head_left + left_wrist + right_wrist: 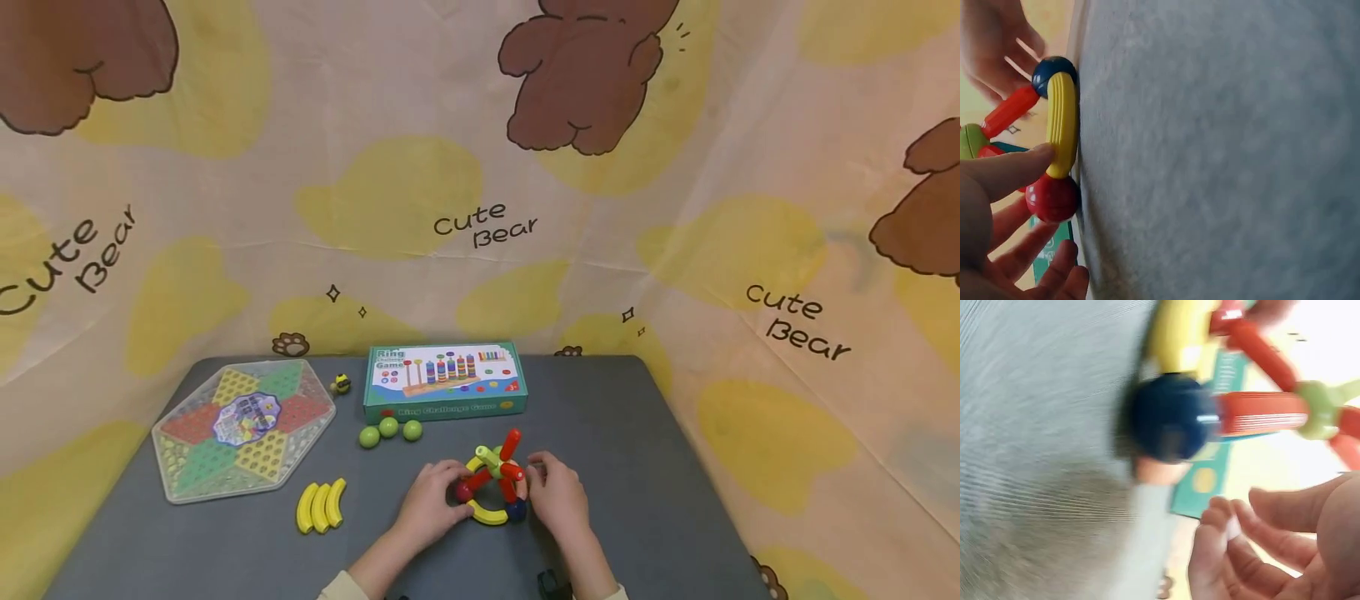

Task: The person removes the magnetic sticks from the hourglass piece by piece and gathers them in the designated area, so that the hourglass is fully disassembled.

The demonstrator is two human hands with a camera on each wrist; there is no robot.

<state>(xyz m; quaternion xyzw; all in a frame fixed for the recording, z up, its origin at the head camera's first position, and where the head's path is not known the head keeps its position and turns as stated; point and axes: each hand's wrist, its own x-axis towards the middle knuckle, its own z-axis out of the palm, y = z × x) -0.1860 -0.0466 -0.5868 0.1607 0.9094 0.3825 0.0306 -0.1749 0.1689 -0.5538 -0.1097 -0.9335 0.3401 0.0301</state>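
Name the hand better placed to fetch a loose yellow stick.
Probably the left hand: the loose yellow sticks lie on its side, and the right hand would have to reach past the model. The left must first release the model, though.

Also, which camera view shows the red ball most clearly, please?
The left wrist view: the red ball appears large and fairly sharp there. The head view shows it small, held by the left hand. The right wrist view seems to show only a blurred part near the top edge.
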